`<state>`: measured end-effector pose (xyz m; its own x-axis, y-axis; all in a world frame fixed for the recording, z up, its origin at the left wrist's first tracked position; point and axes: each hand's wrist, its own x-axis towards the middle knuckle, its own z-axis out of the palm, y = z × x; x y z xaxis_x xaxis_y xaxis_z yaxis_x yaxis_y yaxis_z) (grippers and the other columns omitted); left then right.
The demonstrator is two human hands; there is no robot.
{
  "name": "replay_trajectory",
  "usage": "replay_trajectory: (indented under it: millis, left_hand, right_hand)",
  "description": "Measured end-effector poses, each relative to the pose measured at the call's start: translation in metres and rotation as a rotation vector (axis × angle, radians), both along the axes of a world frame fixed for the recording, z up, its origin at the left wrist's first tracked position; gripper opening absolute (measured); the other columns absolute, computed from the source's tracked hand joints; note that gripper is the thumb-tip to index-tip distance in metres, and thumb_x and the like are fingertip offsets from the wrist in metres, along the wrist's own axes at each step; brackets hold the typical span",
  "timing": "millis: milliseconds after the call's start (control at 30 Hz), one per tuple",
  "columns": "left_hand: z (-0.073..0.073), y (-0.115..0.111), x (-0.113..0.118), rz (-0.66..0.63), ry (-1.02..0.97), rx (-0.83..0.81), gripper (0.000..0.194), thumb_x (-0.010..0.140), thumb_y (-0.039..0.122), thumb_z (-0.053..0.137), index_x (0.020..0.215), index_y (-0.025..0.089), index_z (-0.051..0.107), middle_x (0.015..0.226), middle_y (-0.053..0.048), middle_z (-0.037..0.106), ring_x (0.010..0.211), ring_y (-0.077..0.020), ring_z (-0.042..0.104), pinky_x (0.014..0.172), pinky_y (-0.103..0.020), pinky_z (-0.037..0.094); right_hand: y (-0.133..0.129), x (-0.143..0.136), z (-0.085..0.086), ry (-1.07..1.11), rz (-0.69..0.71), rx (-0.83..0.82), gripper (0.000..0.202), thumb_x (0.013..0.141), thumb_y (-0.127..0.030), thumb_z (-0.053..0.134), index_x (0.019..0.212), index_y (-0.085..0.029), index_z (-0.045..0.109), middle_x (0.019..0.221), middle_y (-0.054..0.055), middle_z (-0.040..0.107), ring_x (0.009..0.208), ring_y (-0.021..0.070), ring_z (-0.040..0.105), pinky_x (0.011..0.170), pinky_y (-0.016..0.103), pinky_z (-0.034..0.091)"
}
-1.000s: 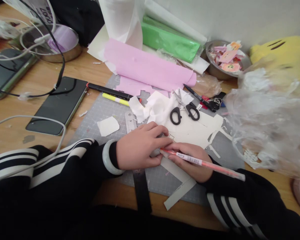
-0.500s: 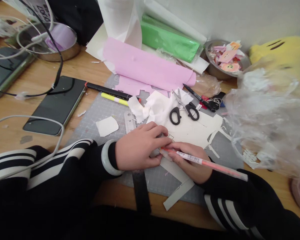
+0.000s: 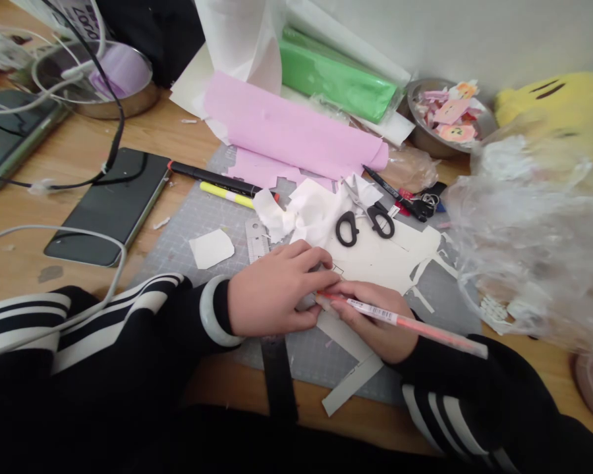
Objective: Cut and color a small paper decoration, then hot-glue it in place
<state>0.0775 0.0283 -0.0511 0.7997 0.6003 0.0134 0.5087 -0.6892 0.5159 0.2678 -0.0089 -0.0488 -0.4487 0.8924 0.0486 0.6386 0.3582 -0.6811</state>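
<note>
My right hand [image 3: 375, 316] is closed round a slim pen [image 3: 420, 326] with a pinkish-orange barrel and a white label, its tip end at my left fingers. My left hand [image 3: 277, 289] lies over the ruler and paper, fingers curled; whatever sits beneath the fingertips is too small and hidden to name. Between the hands and the scissors [image 3: 358, 210] spreads cream paper [image 3: 375, 257] with small drawn lines. A metal ruler [image 3: 255, 242] passes under my left hand. Cut paper strips [image 3: 353, 385] lie below my right hand.
A grey cutting mat [image 3: 178, 247] covers the desk's middle. Behind are a pink sheet [image 3: 296, 131], a green pack [image 3: 336, 76] and a metal bowl [image 3: 418, 128] of cutouts. Crumpled clear plastic [image 3: 534, 237] is at right; a phone [image 3: 111, 204] and cables are at left.
The rear end of the pen has dipped and shifted very slightly left. Both hands stay in nearly the same place.
</note>
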Motion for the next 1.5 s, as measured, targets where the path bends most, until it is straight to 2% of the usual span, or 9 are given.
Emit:
replay_trajectory:
  millis: [133, 200, 333, 433, 600, 733, 933, 1233, 1500]
  left_hand:
    - [0.000, 0.000, 0.000, 0.001, 0.000, 0.000, 0.036, 0.078, 0.026, 0.053, 0.113, 0.021, 0.057, 0.116, -0.007, 0.053, 0.104, -0.0245, 0.046, 0.091, -0.041, 0.041]
    - [0.000, 0.000, 0.001, 0.002, -0.009, 0.008, 0.035, 0.077, 0.026, 0.053, 0.111, 0.019, 0.058, 0.116, -0.007, 0.053, 0.104, -0.0246, 0.047, 0.091, -0.040, 0.041]
    - [-0.001, 0.000, 0.001, 0.019, -0.042, 0.019, 0.032, 0.076, 0.029, 0.054, 0.103, 0.013, 0.056, 0.110, -0.010, 0.057, 0.102, -0.0245, 0.050, 0.090, -0.038, 0.042]
    - [0.000, -0.001, 0.002, 0.066, -0.061, 0.003, 0.034, 0.075, 0.029, 0.054, 0.104, 0.011, 0.053, 0.100, -0.009, 0.060, 0.096, -0.0237, 0.054, 0.085, -0.036, 0.044]
    - [-0.001, -0.003, 0.003, 0.077, -0.047, -0.009, 0.035, 0.076, 0.025, 0.051, 0.108, 0.013, 0.050, 0.097, -0.008, 0.064, 0.091, -0.0229, 0.059, 0.084, -0.036, 0.044]
    - [-0.002, -0.003, 0.003, 0.085, -0.044, -0.033, 0.036, 0.076, 0.024, 0.052, 0.110, 0.014, 0.049, 0.099, -0.007, 0.065, 0.095, -0.0223, 0.060, 0.087, -0.035, 0.043]
    - [-0.001, -0.003, 0.004, 0.103, -0.049, -0.077, 0.036, 0.074, 0.023, 0.055, 0.108, 0.015, 0.051, 0.099, -0.006, 0.066, 0.096, -0.0220, 0.061, 0.089, -0.035, 0.042]
    - [-0.001, -0.002, 0.003, 0.080, -0.036, -0.059, 0.038, 0.073, 0.022, 0.055, 0.110, 0.014, 0.050, 0.101, -0.007, 0.066, 0.096, -0.0222, 0.061, 0.088, -0.034, 0.041]
    - [-0.001, -0.002, 0.003, 0.079, -0.041, -0.051, 0.038, 0.073, 0.020, 0.055, 0.110, 0.013, 0.051, 0.098, -0.006, 0.065, 0.094, -0.0221, 0.060, 0.087, -0.034, 0.041]
  right_hand:
    - [-0.001, 0.000, -0.002, -0.013, 0.061, 0.027, 0.022, 0.088, -0.030, 0.049, 0.089, -0.017, 0.066, 0.086, 0.004, 0.074, 0.079, 0.0158, 0.070, 0.069, 0.025, 0.055]
    - [-0.003, 0.000, -0.001, 0.011, 0.045, 0.088, 0.022, 0.089, -0.030, 0.049, 0.088, -0.017, 0.066, 0.085, 0.004, 0.074, 0.078, 0.0152, 0.070, 0.068, 0.024, 0.055]
    - [-0.005, 0.002, 0.009, 0.068, -0.022, 0.212, 0.015, 0.087, -0.023, 0.049, 0.082, -0.020, 0.063, 0.071, 0.001, 0.072, 0.061, 0.0111, 0.066, 0.056, 0.020, 0.052]
    - [-0.006, 0.003, 0.016, 0.120, -0.065, 0.248, 0.009, 0.083, -0.018, 0.051, 0.080, -0.022, 0.059, 0.063, -0.001, 0.067, 0.053, 0.0104, 0.062, 0.049, 0.020, 0.049]
    - [-0.006, 0.000, 0.014, 0.185, -0.101, 0.250, 0.013, 0.075, -0.011, 0.053, 0.081, -0.022, 0.056, 0.069, 0.000, 0.067, 0.060, 0.0109, 0.063, 0.055, 0.020, 0.051]
    - [-0.007, -0.004, 0.009, 0.135, -0.068, 0.225, 0.014, 0.070, -0.010, 0.050, 0.075, -0.021, 0.056, 0.063, -0.001, 0.066, 0.051, 0.0106, 0.061, 0.049, 0.020, 0.049]
    - [-0.008, -0.007, 0.001, 0.112, -0.078, 0.131, 0.011, 0.072, -0.013, 0.051, 0.076, -0.018, 0.059, 0.066, 0.002, 0.069, 0.053, 0.0113, 0.063, 0.051, 0.020, 0.050]
    - [-0.007, -0.004, -0.001, 0.069, -0.033, 0.042, 0.012, 0.075, -0.017, 0.051, 0.079, -0.021, 0.061, 0.074, 0.001, 0.071, 0.066, 0.0138, 0.067, 0.061, 0.023, 0.053]
    - [-0.007, -0.005, 0.001, 0.069, -0.070, 0.047, 0.010, 0.075, -0.016, 0.052, 0.079, -0.020, 0.060, 0.074, 0.002, 0.072, 0.066, 0.0142, 0.067, 0.061, 0.023, 0.054]
